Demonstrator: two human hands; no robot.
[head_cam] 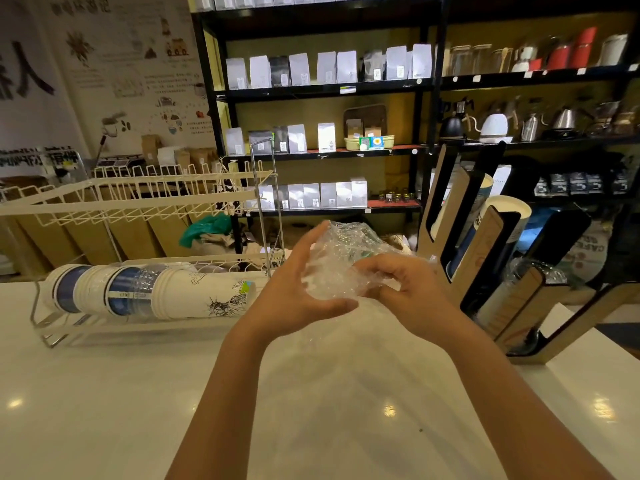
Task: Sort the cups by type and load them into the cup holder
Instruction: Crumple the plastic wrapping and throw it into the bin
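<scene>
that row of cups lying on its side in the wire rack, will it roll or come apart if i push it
The row of nested cups probably won't roll far: it lies cradled in the wire rack. It looks like mixed paper and clear plastic cups, so likely light, and a push could slide them apart. The clear ones look thin and may dent.

A large black Chinese character "人" stands on the white wall banner (24,77) at left. Smaller poster and shelf-label text is too blurred to read.
</scene>
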